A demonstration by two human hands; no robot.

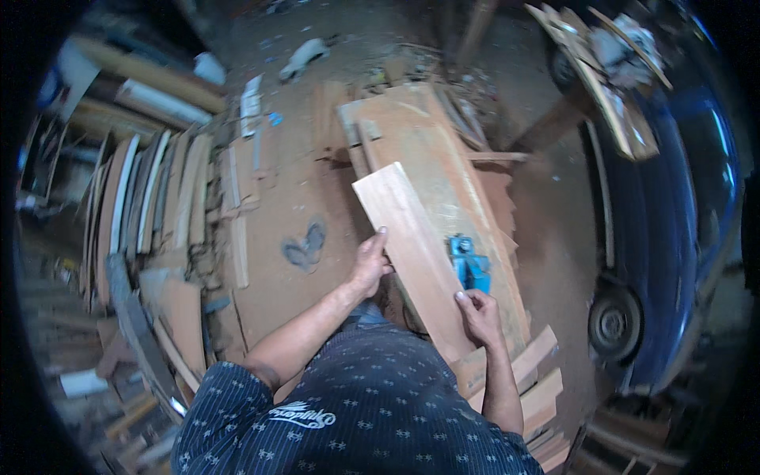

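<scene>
While left hand grips plank at nine o'clock, right hand holds it at four | plank slants toward eleven, above bench | slackened grip could let it strike blue tool at three

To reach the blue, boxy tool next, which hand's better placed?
Right hand, likely: it holds the long, light-brown wooden board by the edge beside the blue tool. The left hand grips the opposite edge, farther off.
</scene>
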